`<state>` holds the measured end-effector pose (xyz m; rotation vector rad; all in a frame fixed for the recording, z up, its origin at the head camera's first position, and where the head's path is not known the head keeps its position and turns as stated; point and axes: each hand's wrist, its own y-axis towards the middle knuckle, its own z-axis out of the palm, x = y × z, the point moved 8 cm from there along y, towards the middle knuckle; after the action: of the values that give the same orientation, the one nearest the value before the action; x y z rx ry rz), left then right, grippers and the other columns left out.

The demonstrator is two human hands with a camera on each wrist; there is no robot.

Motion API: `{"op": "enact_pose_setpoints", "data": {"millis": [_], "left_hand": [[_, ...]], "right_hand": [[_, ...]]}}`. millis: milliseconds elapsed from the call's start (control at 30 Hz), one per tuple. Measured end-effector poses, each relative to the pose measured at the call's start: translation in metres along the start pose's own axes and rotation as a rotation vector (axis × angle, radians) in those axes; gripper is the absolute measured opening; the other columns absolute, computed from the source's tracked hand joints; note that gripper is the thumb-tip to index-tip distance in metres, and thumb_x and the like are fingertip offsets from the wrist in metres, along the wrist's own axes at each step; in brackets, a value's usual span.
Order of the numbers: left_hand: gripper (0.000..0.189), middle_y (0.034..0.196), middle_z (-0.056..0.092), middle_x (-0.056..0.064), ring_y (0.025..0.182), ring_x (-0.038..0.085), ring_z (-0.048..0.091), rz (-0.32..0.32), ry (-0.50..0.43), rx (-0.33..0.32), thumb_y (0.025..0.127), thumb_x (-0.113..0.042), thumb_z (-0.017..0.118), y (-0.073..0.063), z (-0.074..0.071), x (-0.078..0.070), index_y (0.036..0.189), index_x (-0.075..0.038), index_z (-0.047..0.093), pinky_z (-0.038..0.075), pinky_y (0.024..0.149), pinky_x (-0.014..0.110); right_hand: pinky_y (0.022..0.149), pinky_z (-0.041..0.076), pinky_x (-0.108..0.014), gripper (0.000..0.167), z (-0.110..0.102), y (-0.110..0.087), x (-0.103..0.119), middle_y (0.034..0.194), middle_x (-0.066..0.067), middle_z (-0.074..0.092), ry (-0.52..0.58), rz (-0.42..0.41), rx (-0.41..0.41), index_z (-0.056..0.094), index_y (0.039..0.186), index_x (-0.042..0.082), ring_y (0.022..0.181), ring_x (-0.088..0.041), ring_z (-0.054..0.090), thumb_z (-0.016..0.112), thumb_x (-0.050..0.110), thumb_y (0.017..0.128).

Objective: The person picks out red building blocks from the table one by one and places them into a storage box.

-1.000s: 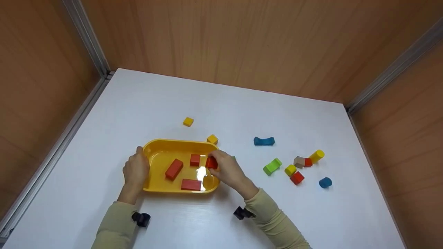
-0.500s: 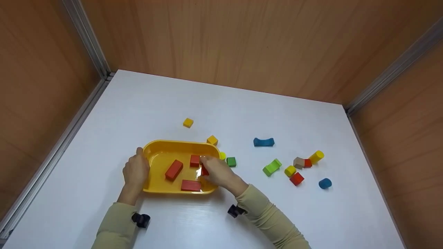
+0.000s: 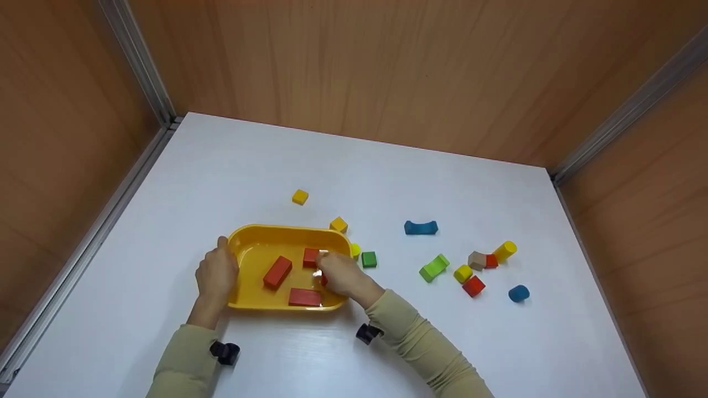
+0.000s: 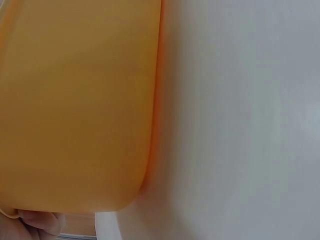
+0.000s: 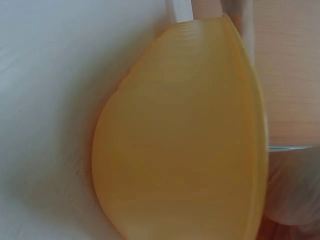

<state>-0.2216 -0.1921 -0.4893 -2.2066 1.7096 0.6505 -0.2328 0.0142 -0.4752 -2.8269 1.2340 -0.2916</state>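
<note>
The glossy yellow plastic tray [image 3: 249, 260] sits left of centre in the lower half of the frame, on the smooth white counter [image 3: 298, 354]. The left hand [image 3: 217, 271] grips its left end, fingers bent at the rim. The right hand [image 3: 343, 275] reaches over the tray's right end, fingers bent down and apparently pinching a small red block [image 3: 324, 280]. Only a sliver of that block shows beneath them, so how firmly it is held, and whether it touches the tray floor, I cannot tell. The right wrist view is mostly the tray's outer wall and does not settle it.

Three other red blocks lie in the tray: a short one [image 3: 311, 257] just beside the right fingertips, a slanted oblong one [image 3: 277, 272] near the middle, and another oblong one [image 3: 305, 297] along the lower edge.

The step in hand seems to be handling the pinched block low inside the tray. To do it well, I would keep the left grip firm so the light-looking tray cannot skid, and hold the block close to the floor so it neither drops nor bounces. The short block is the likeliest to get knocked; bare floor lies at the tray's left. Lifting the wrist well over the right rim should avoid tipping the tray.
</note>
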Motion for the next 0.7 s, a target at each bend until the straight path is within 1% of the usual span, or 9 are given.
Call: {"op": "enact_pose_setpoints", "data": {"millis": [100,200,367,500,700], "left_hand": [[0.016,0.067,0.053,0.02,0.051,0.028,0.052,0.03,-0.005,-0.032,0.086,0.0,0.044,0.0,0.001,-0.001,0.101,0.007,0.042,0.042,0.042,0.039],[0.016,0.066,0.053,0.02,0.051,0.029,0.052,0.044,-0.011,-0.048,0.085,0.001,0.045,0.0,0.004,-0.002,0.1,0.007,0.043,0.041,0.041,0.039],[0.016,0.067,0.053,0.02,0.053,0.029,0.053,0.042,-0.01,-0.044,0.085,0.001,0.045,0.001,0.004,-0.002,0.1,0.007,0.042,0.042,0.043,0.04],[0.017,0.068,0.053,0.02,0.053,0.029,0.053,0.034,-0.008,-0.028,0.086,0.001,0.045,0.001,0.005,-0.002,0.101,0.007,0.041,0.043,0.044,0.04],[0.018,0.069,0.053,0.021,0.053,0.029,0.053,0.027,-0.002,-0.013,0.086,0.001,0.044,0.001,0.006,-0.002,0.103,0.008,0.041,0.043,0.044,0.039]], "right_hand": [[0.056,0.045,-0.027,0.011,0.004,0.002,-0.002,0.07,-0.005,0.056,-0.044,-0.008,-0.026,0.058,0.081,0.005,0.064,-0.017,0.054,0.063,0.003,0.073],[0.057,0.046,-0.027,0.01,0.007,0.004,-0.004,0.071,-0.005,0.057,-0.064,-0.009,-0.041,0.058,0.079,0.006,0.065,-0.017,0.055,0.063,0.002,0.072],[0.058,0.046,-0.028,0.009,0.009,0.005,-0.005,0.072,-0.005,0.057,-0.058,0.011,-0.01,0.059,0.083,0.005,0.066,-0.017,0.054,0.062,0.002,0.075],[0.058,0.046,-0.027,0.009,0.011,0.005,-0.007,0.072,-0.005,0.057,-0.058,0.023,0.009,0.059,0.085,0.005,0.065,-0.017,0.054,0.061,0.003,0.077],[0.061,0.045,-0.023,0.012,0.015,0.007,-0.009,0.081,-0.007,0.059,0.008,0.072,0.046,0.059,0.093,0.004,0.069,-0.016,0.051,0.06,0.009,0.082]]}}
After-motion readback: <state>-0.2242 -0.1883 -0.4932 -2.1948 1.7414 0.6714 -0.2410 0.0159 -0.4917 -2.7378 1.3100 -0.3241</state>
